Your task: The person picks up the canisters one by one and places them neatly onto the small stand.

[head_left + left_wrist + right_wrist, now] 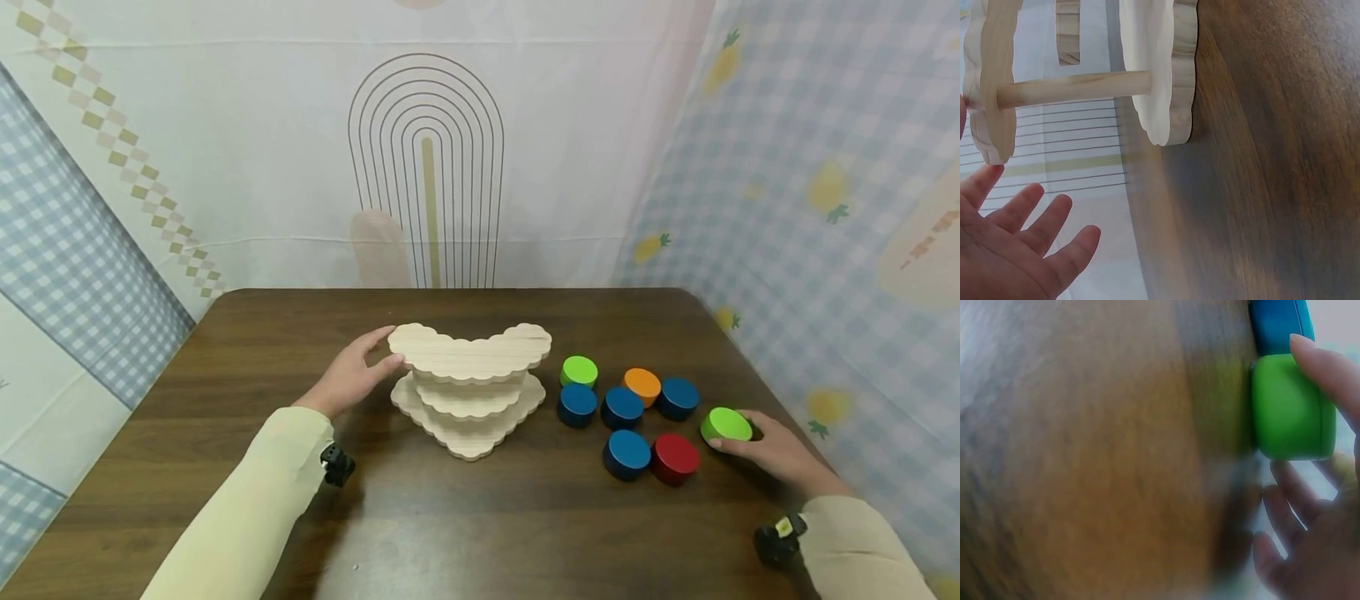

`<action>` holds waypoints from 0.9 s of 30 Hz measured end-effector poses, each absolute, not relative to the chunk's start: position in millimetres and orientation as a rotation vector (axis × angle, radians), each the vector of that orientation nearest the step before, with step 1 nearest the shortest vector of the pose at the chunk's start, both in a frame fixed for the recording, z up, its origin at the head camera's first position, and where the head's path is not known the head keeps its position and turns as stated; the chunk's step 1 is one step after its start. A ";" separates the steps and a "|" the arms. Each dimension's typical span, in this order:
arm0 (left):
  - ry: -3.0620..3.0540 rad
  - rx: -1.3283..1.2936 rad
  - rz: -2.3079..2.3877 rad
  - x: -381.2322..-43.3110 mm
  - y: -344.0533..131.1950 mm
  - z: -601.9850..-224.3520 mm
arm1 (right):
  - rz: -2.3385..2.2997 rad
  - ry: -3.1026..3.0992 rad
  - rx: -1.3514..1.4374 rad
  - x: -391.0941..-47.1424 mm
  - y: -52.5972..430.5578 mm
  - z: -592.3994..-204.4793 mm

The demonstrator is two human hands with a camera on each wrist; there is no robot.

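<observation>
Cream-sleeved arms [243, 500] reach forward: bare left hand [348, 375] spreads its fingers, bare right hand [780, 451] pinches!

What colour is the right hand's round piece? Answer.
Bright green; the round piece shows best from the right wrist.

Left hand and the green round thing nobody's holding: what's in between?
The head view shows the wooden stand between the left hand and that green piece.

The table [172, 433] leaves passage along its left edge; a tiered stand [468, 358] and round tins [627, 455] block the way rightward.
</observation>
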State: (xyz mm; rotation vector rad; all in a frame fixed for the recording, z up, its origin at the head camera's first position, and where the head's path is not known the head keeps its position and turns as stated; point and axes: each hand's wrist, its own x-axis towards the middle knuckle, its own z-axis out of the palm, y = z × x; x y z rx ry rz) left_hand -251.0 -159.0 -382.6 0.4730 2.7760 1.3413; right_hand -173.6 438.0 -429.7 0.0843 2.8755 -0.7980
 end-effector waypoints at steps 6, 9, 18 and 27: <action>2.778 0.483 1.373 -251.8 -160.3 -384.6 | -0.835 2.869 0.115 -173.1 438.4 -428.6; 2.784 0.484 1.391 -252.3 -159.9 -386.1 | -0.862 2.888 0.118 -173.7 436.5 -426.0; 2.780 0.439 1.426 -252.6 -158.3 -388.9 | -0.900 3.021 0.064 -173.9 427.2 -414.2; 2.734 0.393 1.463 -250.2 -157.4 -389.8 | -0.953 3.037 -0.011 -180.1 403.7 -391.3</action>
